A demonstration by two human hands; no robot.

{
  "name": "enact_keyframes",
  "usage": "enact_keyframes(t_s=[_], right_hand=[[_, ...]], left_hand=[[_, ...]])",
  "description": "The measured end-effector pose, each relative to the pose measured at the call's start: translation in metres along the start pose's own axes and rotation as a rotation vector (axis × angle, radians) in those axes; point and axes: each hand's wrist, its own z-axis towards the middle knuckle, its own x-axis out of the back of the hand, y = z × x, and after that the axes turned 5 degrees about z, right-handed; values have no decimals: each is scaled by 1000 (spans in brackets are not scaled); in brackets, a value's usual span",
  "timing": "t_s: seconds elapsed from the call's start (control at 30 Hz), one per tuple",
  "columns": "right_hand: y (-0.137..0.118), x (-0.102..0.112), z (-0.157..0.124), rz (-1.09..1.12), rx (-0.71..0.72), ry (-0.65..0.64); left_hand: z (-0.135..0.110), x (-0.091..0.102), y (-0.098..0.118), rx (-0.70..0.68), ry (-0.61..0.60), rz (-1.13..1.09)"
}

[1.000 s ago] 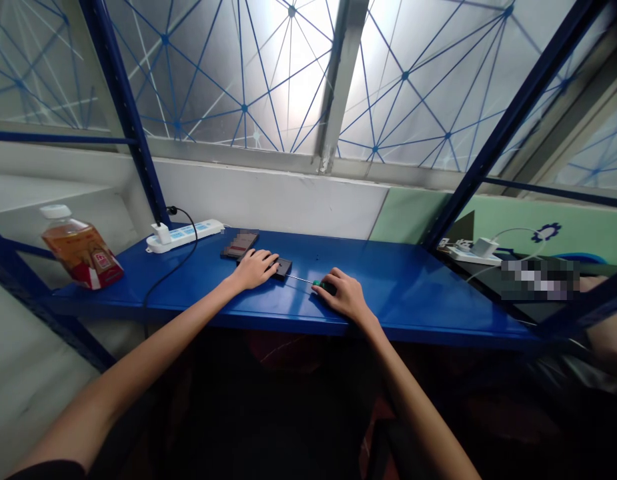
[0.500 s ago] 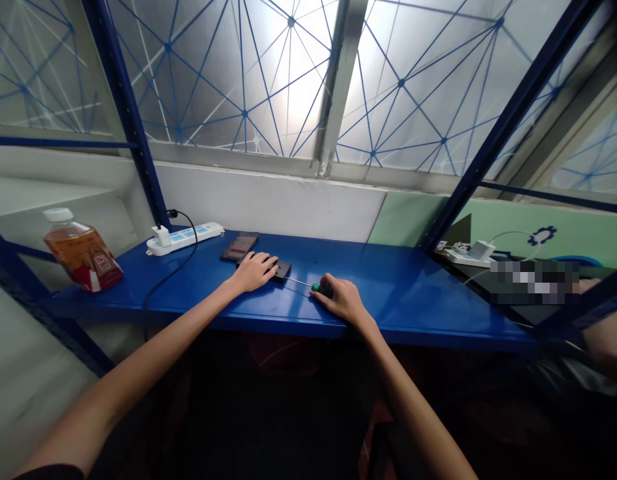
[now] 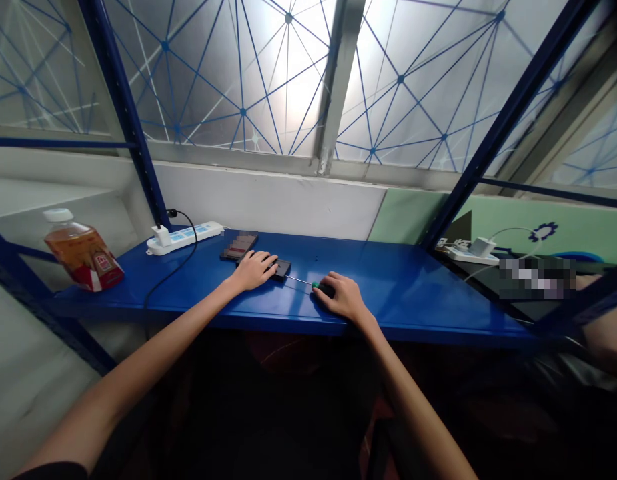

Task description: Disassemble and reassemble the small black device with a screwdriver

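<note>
My left hand (image 3: 256,269) lies on a small black flat device (image 3: 281,269) on the blue shelf (image 3: 398,287), fingers curled over its near edge and holding it down. My right hand (image 3: 342,298) is closed around a screwdriver (image 3: 318,287) with a green and black handle. Its thin metal shaft runs left and its tip reaches the right edge of the black device. A second dark flat device (image 3: 239,245) with a reddish face lies just behind my left hand.
A white power strip (image 3: 184,236) with a plugged charger and black cable sits at the back left. A bottle of amber drink (image 3: 81,252) stands on the left end. Blue uprights frame the shelf. Another charger and strip (image 3: 471,251) lie at the right.
None beyond a slight shift of the camera; both hands stay on the black device and the screwdriver.
</note>
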Motion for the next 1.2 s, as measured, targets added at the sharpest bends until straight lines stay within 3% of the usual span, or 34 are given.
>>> enact_keyframes(t_s=[0.37, 0.6, 1.2], right_hand=[[1, -2, 1, 27, 22, 3], [3, -4, 2, -19, -48, -78], [-2, 0, 1, -25, -6, -23]], left_hand=[[-1, -1, -1, 10, 9, 11], [-1, -2, -1, 13, 8, 11], [-1, -3, -1, 12, 6, 27]])
